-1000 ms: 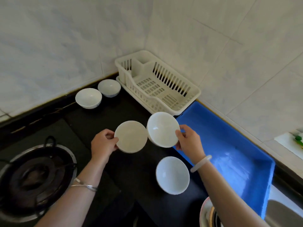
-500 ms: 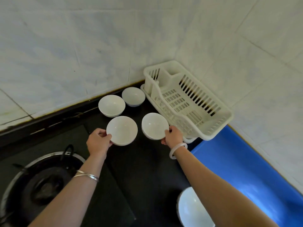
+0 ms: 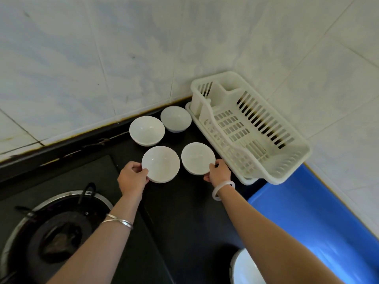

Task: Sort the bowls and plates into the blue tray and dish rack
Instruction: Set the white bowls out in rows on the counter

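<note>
The left hand [image 3: 132,178] pinches the near rim of the front left bowl [image 3: 161,163], thumb on the inside edge and fingers curled under the outside. The right hand [image 3: 219,171] grips the front right bowl [image 3: 198,157] the same way at its near right rim. Both white bowls sit upright, side by side and a little apart, low over the black counter [image 3: 184,212] — whether they rest on it or hang just above cannot be told. Behind them, near the tiled wall [image 3: 102,58], stand the back left bowl [image 3: 146,130] and the back right bowl [image 3: 176,118], close together. The white dish rack [image 3: 246,128] lies just to the right of the bowls, in the corner, with nothing in it. The blue tray [image 3: 307,212] sits beside the rack's near end — its floor is bare. A fifth bowl [image 3: 244,269] shows at the bottom edge, beside the tray. A gas burner [image 3: 57,232] is at lower left.
</note>
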